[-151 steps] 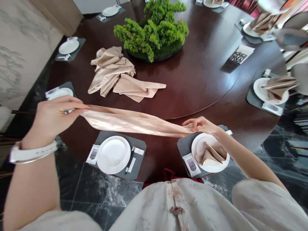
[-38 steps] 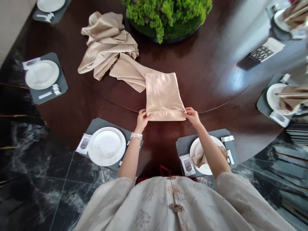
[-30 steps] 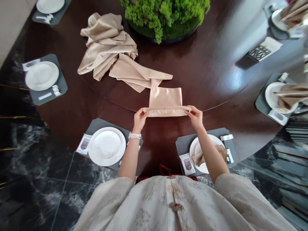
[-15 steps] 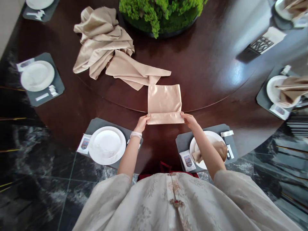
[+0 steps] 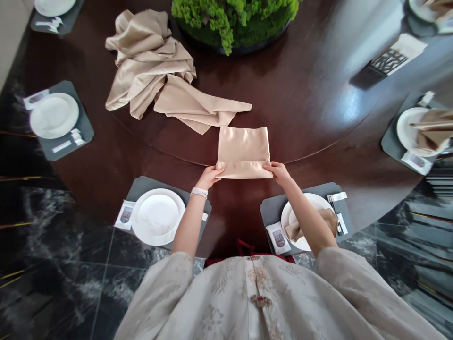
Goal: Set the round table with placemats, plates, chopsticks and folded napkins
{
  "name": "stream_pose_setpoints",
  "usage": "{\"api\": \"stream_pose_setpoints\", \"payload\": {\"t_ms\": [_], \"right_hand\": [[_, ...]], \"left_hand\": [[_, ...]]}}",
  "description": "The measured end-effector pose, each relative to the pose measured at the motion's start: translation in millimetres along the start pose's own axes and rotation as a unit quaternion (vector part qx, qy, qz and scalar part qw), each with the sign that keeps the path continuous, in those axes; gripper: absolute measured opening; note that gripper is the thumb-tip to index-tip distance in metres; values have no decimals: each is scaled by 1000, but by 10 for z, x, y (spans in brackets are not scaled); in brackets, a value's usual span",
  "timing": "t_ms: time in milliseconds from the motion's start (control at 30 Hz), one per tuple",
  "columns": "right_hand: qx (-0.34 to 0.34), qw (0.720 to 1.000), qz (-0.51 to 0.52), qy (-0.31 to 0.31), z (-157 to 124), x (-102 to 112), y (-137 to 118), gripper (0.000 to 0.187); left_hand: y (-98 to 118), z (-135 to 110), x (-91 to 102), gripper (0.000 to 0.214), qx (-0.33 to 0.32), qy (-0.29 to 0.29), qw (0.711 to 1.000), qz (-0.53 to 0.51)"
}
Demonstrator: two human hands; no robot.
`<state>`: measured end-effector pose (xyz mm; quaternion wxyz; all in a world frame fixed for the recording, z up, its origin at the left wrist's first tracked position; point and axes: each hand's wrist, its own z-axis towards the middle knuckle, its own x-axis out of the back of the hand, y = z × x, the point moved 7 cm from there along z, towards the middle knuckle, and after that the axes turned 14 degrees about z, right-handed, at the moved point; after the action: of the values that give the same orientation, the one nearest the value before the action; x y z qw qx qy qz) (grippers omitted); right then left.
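Observation:
A beige satin napkin point(image 5: 244, 145) lies on the dark wooden table, its near edge turned up into a band. My left hand point(image 5: 209, 177) pinches the left end of that band, thumb on top and fingers beneath. At the right end, my right hand point(image 5: 279, 172) grips the band the same way. Just beyond the napkin lies a loose beige cloth point(image 5: 201, 101), and a crumpled heap of similar cloths point(image 5: 148, 61) sits farther left.
White plates point(image 5: 158, 217) rest on grey placemats point(image 5: 136, 186) along the near edge. A folded napkin point(image 5: 327, 222) is on the plate under my right forearm. A green plant point(image 5: 237, 23) stands at the back; a napkin box point(image 5: 392, 59) is at right.
Both hands have shifted slightly away from me with the napkin's band, and their thumbs now reach farther in over it. The view has moved a little.

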<state>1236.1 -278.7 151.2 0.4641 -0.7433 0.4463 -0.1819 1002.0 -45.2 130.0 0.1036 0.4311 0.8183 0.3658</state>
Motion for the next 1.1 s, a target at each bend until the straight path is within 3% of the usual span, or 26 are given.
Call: {"api": "stream_pose_setpoints", "payload": {"t_ms": [67, 167, 267, 400, 500, 600, 700, 767, 900, 967, 1100], "right_hand": [[44, 999, -18, -21, -90, 93, -136, 45], [177, 982, -49, -34, -250, 190, -477, 41], [217, 973, -31, -75, -352, 162, -644, 37], [188, 982, -6, -5, -315, 221, -527, 38], [170, 984, 13, 59, -252, 292, -299, 43], [142, 984, 15, 109, -215, 382, -71, 43], [121, 986, -60, 98, -213, 430, 6, 40], [170, 971, -153, 63, -237, 413, -110, 33], [315, 901, -297, 22, -259, 290, -438, 23], [329, 882, -337, 17, -155, 221, -499, 24], [283, 866, -410, 30, 245, 134, -473, 26]], "left_hand": [[193, -90, 34, 47, -96, -45, 994, 37], [605, -326, 162, 40, -285, 4, 952, 114], [885, -534, 150, 36, -378, 12, 914, 146], [899, -514, 35, 36, -360, 17, 926, 110], [694, -366, -67, 30, -317, 57, 944, 67], [423, -239, -136, 37, -264, 90, 960, 17], [252, -178, -146, 31, -221, 95, 969, 61], [276, -175, -90, 21, -237, 117, 956, 130], [503, -142, -21, 15, -317, 161, 912, 205], [570, -46, -48, 11, -307, 163, 913, 215], [644, 168, -115, 12, -248, 201, 920, 229]]}}
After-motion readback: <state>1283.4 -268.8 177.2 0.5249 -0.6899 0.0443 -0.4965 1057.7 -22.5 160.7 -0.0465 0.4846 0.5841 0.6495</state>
